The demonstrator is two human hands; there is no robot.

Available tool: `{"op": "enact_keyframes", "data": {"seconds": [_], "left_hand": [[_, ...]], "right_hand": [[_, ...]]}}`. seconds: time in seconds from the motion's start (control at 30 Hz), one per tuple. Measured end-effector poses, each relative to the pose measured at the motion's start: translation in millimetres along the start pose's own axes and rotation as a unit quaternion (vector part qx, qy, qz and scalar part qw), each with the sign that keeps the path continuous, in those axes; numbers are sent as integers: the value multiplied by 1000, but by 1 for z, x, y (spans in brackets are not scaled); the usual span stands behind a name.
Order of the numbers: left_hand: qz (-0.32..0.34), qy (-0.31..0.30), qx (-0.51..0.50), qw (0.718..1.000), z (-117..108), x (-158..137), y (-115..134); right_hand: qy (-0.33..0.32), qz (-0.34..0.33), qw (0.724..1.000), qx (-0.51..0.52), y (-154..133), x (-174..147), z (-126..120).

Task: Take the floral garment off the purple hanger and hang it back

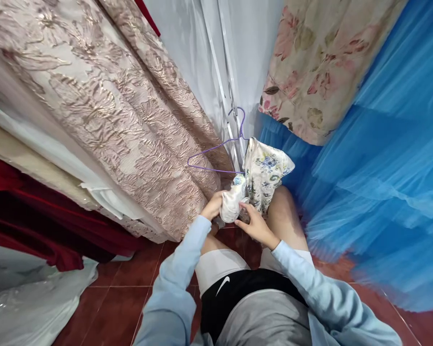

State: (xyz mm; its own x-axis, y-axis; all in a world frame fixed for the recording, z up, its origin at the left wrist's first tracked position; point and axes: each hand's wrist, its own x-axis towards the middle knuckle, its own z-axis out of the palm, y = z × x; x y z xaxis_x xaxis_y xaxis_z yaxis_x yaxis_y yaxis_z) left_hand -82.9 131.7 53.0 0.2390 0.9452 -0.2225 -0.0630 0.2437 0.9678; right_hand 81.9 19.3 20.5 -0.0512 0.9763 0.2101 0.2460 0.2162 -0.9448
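A white garment (265,166) with a blue and yellow floral print hangs from the right arm of a purple hanger (213,149). The hanger's left arm is bare. My left hand (212,206) is closed on a bunched part of the garment, its fingers partly behind the cloth. From the other side, my right hand (257,227) grips the same bunch, thumb low and forefinger above. The rest of the garment drapes down by my right knee. Behind the hanger's hook are white straps (223,72), and I cannot tell whether the hook hangs on them.
Pink brocade fabric (130,110) with raised flowers hangs close on the left, near dark red cloth (32,206). On the right hang a blue tulle skirt (382,158) and a beige floral cloth (321,67). Red floor tiles (119,302) lie below.
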Motion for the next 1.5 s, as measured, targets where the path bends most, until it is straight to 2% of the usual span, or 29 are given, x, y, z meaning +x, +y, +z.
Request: {"op": "enact_keyframes", "data": {"seconds": [0.07, 0.13, 0.23, 0.3, 0.37, 0.43, 0.53, 0.6, 0.67, 0.8, 0.93, 1.07, 1.13, 1.23, 1.33, 1.4, 1.5], "left_hand": [[56, -34, 32, 997, 24, -20, -8], [145, -62, 108, 982, 42, -36, -4], [273, -76, 231, 931, 57, -51, 17], [336, -70, 263, 902, 62, -53, 31], [381, -63, 272, 881, 66, -50, 39], [402, -89, 290, 864, 71, -46, 39], [389, -183, 333, 839, 77, -41, 25], [362, -235, 363, 826, 77, -41, 10], [335, -248, 391, 820, 72, -40, -5], [280, -218, 432, 829, 50, -33, -32], [236, -202, 395, 864, 22, -28, -52], [194, -192, 296, 915, -4, -38, -51], [158, -206, 248, 933, -14, -46, -42], [100, -241, 201, 944, -29, -57, -23], [84, -237, 181, 951, -43, -65, -6], [80, -210, 162, 961, -54, -70, 0], [60, -141, 130, 980, -67, -78, 2]], "right_hand": [[-15, -7, 1000, -9, -10, 3, -2], [-19, 16, 999, 25, -17, 4, -6], [43, 41, 993, 100, -19, 1, -15], [73, 50, 989, 121, -18, -4, -20], [53, 61, 990, 115, -18, -12, -22], [-19, 66, 993, 100, -21, -21, -22], [-138, 66, 984, 87, -29, -34, -25], [-173, 73, 979, 80, -34, -38, -33], [-195, 90, 975, 62, -38, -39, -44], [-235, 113, 965, 19, -38, -36, -67], [-216, 92, 972, -1, -38, -22, -98], [-154, 70, 986, 7, -52, 2, -136], [-154, 48, 987, 6, -65, 10, -149], [-221, 21, 975, 16, -90, 16, -150], [-282, -5, 959, 26, -115, 19, -136], [-273, -42, 961, 10, -127, 24, -126], [-184, -105, 977, -15, -132, 39, -122]]}}
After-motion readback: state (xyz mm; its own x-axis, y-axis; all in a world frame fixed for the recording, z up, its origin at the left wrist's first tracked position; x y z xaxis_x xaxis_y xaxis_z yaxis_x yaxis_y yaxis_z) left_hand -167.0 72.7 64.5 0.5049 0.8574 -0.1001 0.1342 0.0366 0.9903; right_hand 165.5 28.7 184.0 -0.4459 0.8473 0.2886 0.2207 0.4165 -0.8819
